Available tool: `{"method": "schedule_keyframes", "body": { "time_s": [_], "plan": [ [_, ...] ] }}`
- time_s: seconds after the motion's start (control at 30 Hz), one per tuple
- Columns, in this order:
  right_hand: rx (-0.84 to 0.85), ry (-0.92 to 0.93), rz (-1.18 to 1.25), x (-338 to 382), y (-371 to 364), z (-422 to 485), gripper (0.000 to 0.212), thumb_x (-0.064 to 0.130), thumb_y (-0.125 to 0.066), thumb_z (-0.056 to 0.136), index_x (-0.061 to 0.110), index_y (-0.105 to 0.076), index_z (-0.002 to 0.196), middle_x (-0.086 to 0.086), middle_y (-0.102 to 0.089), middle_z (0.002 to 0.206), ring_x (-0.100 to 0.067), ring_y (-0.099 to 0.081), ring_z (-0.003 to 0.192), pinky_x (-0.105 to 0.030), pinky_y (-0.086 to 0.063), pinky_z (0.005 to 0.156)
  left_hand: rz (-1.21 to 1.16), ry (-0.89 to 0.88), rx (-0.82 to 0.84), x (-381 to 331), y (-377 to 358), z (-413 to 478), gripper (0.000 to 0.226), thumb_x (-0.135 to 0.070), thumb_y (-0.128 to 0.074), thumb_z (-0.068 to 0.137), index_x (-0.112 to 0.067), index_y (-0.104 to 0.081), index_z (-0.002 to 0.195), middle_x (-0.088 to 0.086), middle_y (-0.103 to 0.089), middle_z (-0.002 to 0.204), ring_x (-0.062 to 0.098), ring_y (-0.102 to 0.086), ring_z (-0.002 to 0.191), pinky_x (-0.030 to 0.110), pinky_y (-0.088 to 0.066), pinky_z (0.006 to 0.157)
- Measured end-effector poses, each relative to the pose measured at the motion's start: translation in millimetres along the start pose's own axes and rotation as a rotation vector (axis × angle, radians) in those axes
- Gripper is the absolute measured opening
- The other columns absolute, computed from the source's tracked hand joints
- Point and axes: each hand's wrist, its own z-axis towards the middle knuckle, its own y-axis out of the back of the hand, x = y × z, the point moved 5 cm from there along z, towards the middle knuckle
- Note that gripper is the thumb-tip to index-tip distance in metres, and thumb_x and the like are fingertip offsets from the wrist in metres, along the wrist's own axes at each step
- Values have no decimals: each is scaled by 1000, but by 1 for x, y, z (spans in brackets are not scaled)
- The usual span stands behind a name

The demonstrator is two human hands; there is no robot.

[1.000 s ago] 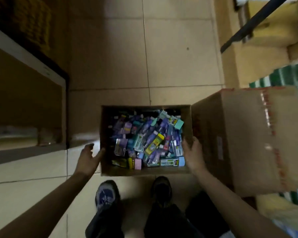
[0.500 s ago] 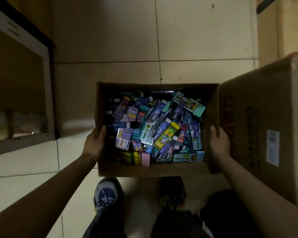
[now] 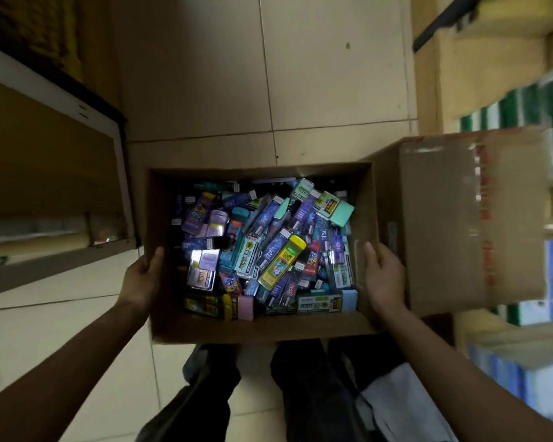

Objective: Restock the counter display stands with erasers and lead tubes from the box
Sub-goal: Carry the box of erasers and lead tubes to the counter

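over a beige tiled floor point(image 3: 332, 74), seen from head height looking straight down, an open cardboard box point(image 3: 262, 328) was held between two bare hands in front of the person's dark trousers point(image 3: 304, 393). the left hand point(image 3: 141, 279) grasped the box's left wall, with the thumb hooked over the rim to the inside and the other fingers out of sight behind the cardboard. the right hand point(image 3: 385, 277) grasped the right wall the same way, its thumb lying on the inner face. the box was filled with a loose jumble of small packaged stationery in purple, blue and teal, made up of flat lead tubes and wrapped erasers lying at all angles. a lead tube with a yellow cap point(image 3: 283, 261) lay slanted near the middle. a mint green eraser point(image 3: 341, 212) sat toward the far right corner, and a pink eraser point(image 3: 246, 307) rested against the near wall. the printed labels were too blurred to read. right beside the right hand was a larger taped carton point(image 3: 460, 218). a shelf unit point(image 3: 45, 148) with a white edge was at the left, and blurred stacked goods point(image 3: 524, 100) were at the right
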Motion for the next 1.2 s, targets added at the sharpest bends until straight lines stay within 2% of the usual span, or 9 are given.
{"method": "schedule_keyframes", "body": {
  "time_s": [0.13,0.37,0.43,0.53,0.63,0.7,0.77,1.03,1.2],
  "plan": [
    [-4,45,72,58,71,-60,26,26,-43,99,15,-62,87,-2,-64,77,-15,-60,72,-32,-46,66,-4,-1,-47,-58,42,-83,39,-37,-48,95,-5,-60,114,15,-62,95,23,-58,77,34,-44,74],
    [-7,129,35,157,211,-143,31,28,-44,98,4,-63,94,-11,-66,84,-22,-61,80,-34,-46,72,-15,-49,-42,-169,94,-228,44,-40,-48,95,-4,-60,117,16,-64,106,31,-60,95,38,-47,83],
    [-6,163,42,183,248,-163,30,28,-44,99,6,-63,90,-8,-65,80,-20,-60,75,-31,-45,69,12,-75,-65,-202,107,-266,42,-43,-48,94,-7,-63,108,12,-63,97,26,-59,92,35,-47,77],
    [-73,223,9,220,299,-187,33,26,-46,98,22,-49,66,7,-49,60,-6,-45,56,-10,-33,52,54,-172,-94,-249,119,-313,34,-40,-46,96,-14,-60,81,8,-60,77,19,-54,80,30,-40,59],
    [-122,244,-13,250,334,-197,37,26,-46,98,21,-43,62,9,-42,55,-5,-38,51,-16,-29,46,59,-242,-109,-288,129,-341,37,-40,-45,96,-14,-58,73,3,-54,64,17,-47,63,29,-33,53],
    [-142,251,-19,271,349,-195,39,28,-45,98,23,-41,59,7,-41,54,-5,-36,48,-21,-25,43,67,-271,-88,-311,133,-347,38,-43,-46,96,-16,-60,73,0,-52,61,15,-44,57,27,-33,51],
    [-170,261,-27,294,359,-186,40,28,-45,98,24,-40,58,7,-40,52,-4,-35,46,-16,-25,40,79,-279,-69,-332,137,-347,47,-48,-45,94,-4,-62,88,-1,-52,61,14,-45,56,26,-34,50],
    [-198,269,-77,405,357,-113,42,33,-44,97,24,-42,57,5,-43,52,-9,-39,47,-25,-25,46,157,-258,-163,-434,159,-284,62,-65,-41,87,-8,-64,86,24,-67,90,43,-62,89,47,-50,74],
    [-154,260,-22,489,352,-67,39,34,-44,98,25,-43,60,7,-45,55,-9,-41,51,-27,-28,49,81,-254,-143,-524,174,-237,61,-68,-43,79,-12,-67,85,12,-70,79,32,-66,78,56,-52,73]
  ]
}}
